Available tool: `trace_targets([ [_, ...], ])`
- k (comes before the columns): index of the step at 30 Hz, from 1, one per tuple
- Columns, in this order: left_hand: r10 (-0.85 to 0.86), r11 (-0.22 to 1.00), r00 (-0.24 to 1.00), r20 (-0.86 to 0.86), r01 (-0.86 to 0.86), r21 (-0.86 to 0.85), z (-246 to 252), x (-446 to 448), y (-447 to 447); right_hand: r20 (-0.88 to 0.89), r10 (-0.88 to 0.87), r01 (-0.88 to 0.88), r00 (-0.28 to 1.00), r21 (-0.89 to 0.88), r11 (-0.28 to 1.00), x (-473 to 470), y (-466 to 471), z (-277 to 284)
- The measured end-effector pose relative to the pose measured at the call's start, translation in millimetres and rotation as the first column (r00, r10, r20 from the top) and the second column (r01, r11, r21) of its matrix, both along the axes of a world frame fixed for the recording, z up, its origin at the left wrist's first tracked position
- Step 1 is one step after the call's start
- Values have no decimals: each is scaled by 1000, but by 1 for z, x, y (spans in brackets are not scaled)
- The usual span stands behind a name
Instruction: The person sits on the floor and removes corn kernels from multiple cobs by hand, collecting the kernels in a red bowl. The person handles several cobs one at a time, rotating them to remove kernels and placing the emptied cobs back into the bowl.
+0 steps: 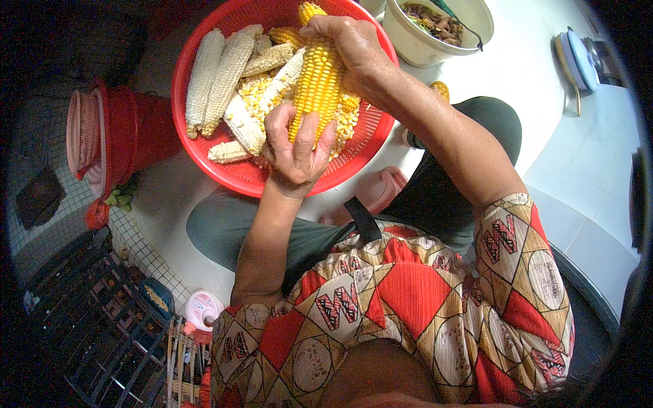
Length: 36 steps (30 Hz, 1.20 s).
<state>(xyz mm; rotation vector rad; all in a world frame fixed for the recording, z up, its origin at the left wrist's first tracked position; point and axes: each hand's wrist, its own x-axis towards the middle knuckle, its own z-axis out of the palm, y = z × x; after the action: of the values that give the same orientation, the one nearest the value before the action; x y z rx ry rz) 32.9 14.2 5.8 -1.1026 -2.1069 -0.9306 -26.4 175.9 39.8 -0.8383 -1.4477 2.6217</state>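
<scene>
A red plastic colander basket (375,130) stands on the floor before my crossed legs. Over it I hold a yellow ear of corn (317,76) tilted nearly lengthwise. My left hand (300,145) grips its lower end, fingers curled over the kernels. My right hand (347,43) closes round its upper part from the right. Beneath lie loose corn kernels (255,92). Several bare white corn cobs (204,76) are heaped at the basket's left side, and further yellow ears (286,36) show behind and under the held one.
A white bucket (403,46) with brown scraps stands beyond the basket at the right. Red and pink baskets (120,137) are stacked at the left. A pink plastic bottle (203,308) and a black rack (102,326) stand lower left. A pink object (390,188) lies between my legs.
</scene>
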Motion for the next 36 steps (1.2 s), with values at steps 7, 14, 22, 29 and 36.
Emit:
trace_targets([
  [7, 1, 999, 999, -34, -3, -47, 1, -3, 1, 20, 26, -27, 999, 50, 998, 1, 1, 1],
  [14, 11, 1000, 1000, -24, -11, 24, 2, -3, 2, 18, 12, -12, 1000, 32, 999, 0, -2, 3],
  [22, 18, 1000, 1000, -5, -18, 0, 1, -2, 2, 11, 9, -10, 1000, 30, 1000, 1, 0, 4],
  [29, -22, 998, 999, 49, 25, -57, 3, -5, 5, -184, 71, -14, 980, 294, 956, 1, 1, -12],
  [36, 16, 1000, 1000, 26, -15, -10, -1, -5, 2, -67, 82, -62, 994, 257, 964, -3, 5, -13],
])
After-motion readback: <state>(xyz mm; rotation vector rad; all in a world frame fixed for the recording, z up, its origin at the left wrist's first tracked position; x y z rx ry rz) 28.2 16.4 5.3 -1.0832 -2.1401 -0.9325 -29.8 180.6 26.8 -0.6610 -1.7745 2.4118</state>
